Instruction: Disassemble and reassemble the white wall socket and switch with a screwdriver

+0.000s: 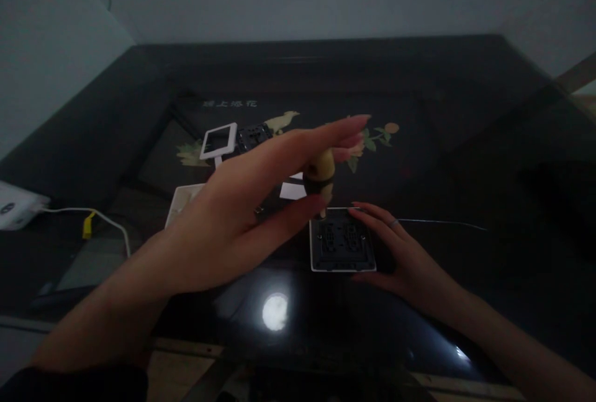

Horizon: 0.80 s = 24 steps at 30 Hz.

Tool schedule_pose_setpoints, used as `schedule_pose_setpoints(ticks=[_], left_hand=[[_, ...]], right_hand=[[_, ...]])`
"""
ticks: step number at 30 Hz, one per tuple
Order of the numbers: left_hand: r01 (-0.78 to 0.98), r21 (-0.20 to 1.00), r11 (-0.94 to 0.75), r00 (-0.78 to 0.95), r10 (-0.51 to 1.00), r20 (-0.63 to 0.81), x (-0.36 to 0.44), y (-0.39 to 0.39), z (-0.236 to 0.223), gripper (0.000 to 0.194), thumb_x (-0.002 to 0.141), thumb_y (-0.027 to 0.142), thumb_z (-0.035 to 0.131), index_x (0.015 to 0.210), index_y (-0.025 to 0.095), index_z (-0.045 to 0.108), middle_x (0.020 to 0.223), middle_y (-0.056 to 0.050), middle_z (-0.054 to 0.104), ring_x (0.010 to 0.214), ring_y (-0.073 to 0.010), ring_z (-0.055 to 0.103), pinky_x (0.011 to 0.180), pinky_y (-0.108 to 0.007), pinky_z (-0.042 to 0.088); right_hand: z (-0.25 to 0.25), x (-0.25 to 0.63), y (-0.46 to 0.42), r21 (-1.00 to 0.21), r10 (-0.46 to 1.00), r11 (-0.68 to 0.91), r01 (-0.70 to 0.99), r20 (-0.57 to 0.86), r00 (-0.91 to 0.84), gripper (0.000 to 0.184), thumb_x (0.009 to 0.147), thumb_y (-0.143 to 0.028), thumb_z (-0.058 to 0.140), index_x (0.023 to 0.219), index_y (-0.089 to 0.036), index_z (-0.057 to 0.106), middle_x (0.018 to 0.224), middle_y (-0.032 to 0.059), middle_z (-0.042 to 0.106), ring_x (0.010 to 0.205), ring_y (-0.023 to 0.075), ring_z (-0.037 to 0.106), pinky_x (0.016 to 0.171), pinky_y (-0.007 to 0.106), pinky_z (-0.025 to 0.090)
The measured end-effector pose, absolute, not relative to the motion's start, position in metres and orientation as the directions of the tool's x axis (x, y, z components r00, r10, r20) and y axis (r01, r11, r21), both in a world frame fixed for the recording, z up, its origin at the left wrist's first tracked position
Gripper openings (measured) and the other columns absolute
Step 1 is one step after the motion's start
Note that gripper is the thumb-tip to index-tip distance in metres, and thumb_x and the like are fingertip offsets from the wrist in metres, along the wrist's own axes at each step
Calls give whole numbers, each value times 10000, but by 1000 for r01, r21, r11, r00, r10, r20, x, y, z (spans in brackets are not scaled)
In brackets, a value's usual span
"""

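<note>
A square wall switch panel (342, 244), its black back facing up inside a white rim, lies flat on the dark glossy table. My right hand (391, 241) grips its right side, fingers at the top edge and thumb by the lower right corner. Above the panel's upper left corner, my left hand (251, 203) holds a screwdriver (320, 172) upright by its yellow handle with a dark band. The thumb presses the handle's near side while the fingers stretch past its far side. The screwdriver's tip is too dim to make out.
Behind my left hand lie a white square frame (218, 140), another black switch part (254, 135) and small white pieces (292, 191). A white tray-like part (179, 200) is partly covered by my wrist. A white box (18, 206) with a cable stands far left.
</note>
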<state>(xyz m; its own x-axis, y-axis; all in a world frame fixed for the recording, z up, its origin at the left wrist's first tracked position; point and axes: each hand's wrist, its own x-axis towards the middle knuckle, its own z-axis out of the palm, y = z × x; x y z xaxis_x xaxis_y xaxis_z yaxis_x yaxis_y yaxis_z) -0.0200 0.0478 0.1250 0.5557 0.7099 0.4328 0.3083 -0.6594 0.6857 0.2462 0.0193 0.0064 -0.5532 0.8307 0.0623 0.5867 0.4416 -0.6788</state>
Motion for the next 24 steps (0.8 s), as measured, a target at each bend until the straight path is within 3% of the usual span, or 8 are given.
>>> schedule_pose_setpoints(ticks=[3, 6, 10, 12, 16, 18, 20, 24], left_hand=[[298, 746, -596, 596, 726, 342, -26, 46, 131, 559, 984, 97, 508, 1482, 329, 406, 1471, 67, 540, 1261, -212, 612, 1117, -374, 508], [254, 723, -643, 539, 715, 446, -23, 51, 125, 525, 929, 100, 623, 1409, 273, 501, 1342, 23, 648, 1134, -177, 686, 1001, -288, 586], [335, 446, -830, 459, 557, 692, -13, 57, 112, 323, 819, 221, 790, 1111, 247, 656, 970, 10, 718, 822, -150, 705, 725, -259, 618], [386, 371, -845, 483, 528, 699, -12, 57, 112, 261, 858, 237, 749, 1106, 223, 666, 970, -4, 702, 835, -148, 697, 728, -260, 616], [256, 613, -748, 579, 626, 523, -17, 53, 121, 499, 936, 60, 583, 1416, 152, 482, 1322, -41, 629, 1205, -168, 630, 1037, -286, 549], [194, 693, -695, 622, 633, 461, -20, 52, 124, 542, 954, 27, 534, 1460, 188, 427, 1359, -6, 614, 1232, -150, 616, 1050, -284, 544], [189, 695, -694, 605, 640, 474, -21, 53, 123, 509, 936, 61, 601, 1402, 231, 492, 1295, 30, 650, 1132, -129, 662, 972, -268, 587], [232, 552, -801, 473, 588, 656, -17, 58, 114, 315, 837, 150, 769, 1125, 173, 644, 1055, 5, 714, 909, -118, 664, 821, -245, 580]], right_hand=[[7, 246, 19, -683, 831, 440, 583, 64, -552, 861, 790, -270, 765, 1490, -358, 272, 1537, 120, 356, 1395, 318, 448, 1105, 534, 440], [7, 246, 18, -689, 832, 432, 583, 55, -552, 853, 796, -271, 760, 1490, -365, 275, 1544, 114, 350, 1390, 311, 455, 1103, 525, 445], [6, 246, 17, -696, 832, 435, 571, 69, -550, 851, 794, -284, 764, 1489, -372, 280, 1541, 110, 353, 1392, 313, 452, 1106, 530, 440], [5, 247, 18, -695, 831, 440, 568, 76, -550, 858, 794, -289, 765, 1491, -372, 273, 1544, 113, 345, 1398, 315, 444, 1105, 530, 441], [4, 247, 18, -690, 832, 435, 579, 62, -551, 869, 789, -274, 768, 1493, -370, 268, 1545, 118, 338, 1395, 313, 448, 1104, 530, 441], [4, 246, 18, -690, 833, 432, 581, 58, -550, 867, 789, -275, 769, 1492, -370, 270, 1545, 118, 339, 1394, 313, 449, 1106, 535, 438], [5, 246, 18, -692, 834, 432, 579, 62, -549, 858, 793, -275, 764, 1490, -372, 274, 1544, 117, 342, 1394, 315, 448, 1104, 540, 438], [6, 246, 17, -697, 834, 429, 574, 63, -548, 844, 796, -273, 758, 1488, -373, 283, 1537, 115, 353, 1392, 320, 452, 1102, 552, 438]])
